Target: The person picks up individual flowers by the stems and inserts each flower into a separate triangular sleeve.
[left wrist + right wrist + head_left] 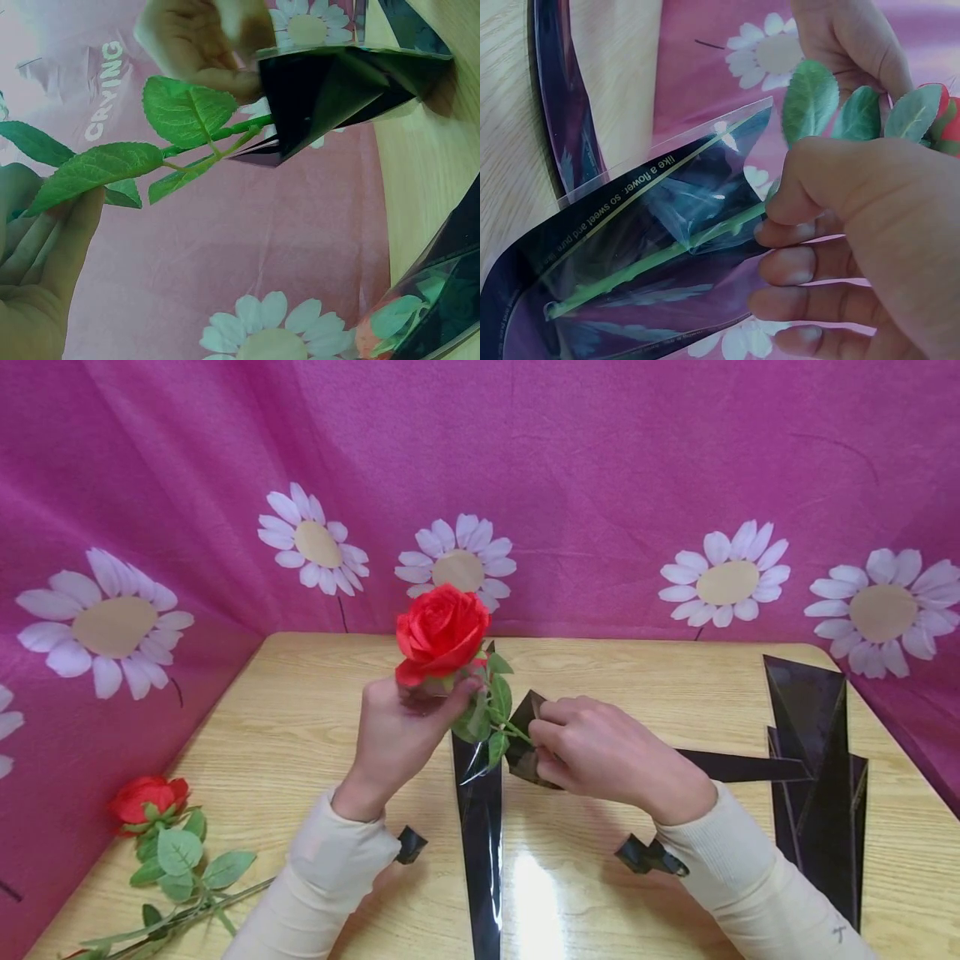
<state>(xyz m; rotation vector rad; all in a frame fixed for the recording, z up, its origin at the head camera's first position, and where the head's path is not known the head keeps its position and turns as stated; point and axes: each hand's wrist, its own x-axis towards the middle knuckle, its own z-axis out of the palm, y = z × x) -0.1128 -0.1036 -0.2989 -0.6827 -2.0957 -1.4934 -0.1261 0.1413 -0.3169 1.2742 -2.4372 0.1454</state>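
Head view: the rose (442, 631) is up off the table (247, 718), held by the left hand (393, 735), its stem (622, 281) running down to the right into the mouth of a black sleeve (337, 97) at the right hand (607, 752). What matters most, I judge, is how the two long axes meet: in the right wrist view the stem lies roughly along the sleeve, its lower end well inside and visible through the clear front, while the bloom and leaves (187, 112) are outside. The bloom is nearer the left hand, the mouth nearer the right; the lowest leaves sit just outside the rim and look the likeliest to catch on it.

The left fingers are curled round the rose just under the bloom, thumb in front. The right thumb and forefinger seem to pinch the sleeve at its rim; the other right fingers are bent, and I cannot tell whether they bear on it too.

Writing: the sleeve's dark border reads "like a flower. so sweet and pure", upside down in the right wrist view; smaller print along the opposite edge is too fine to read. White letters on the cloth (585, 468) spell "CRYING", turned sideways in the left wrist view. I can make out no brand
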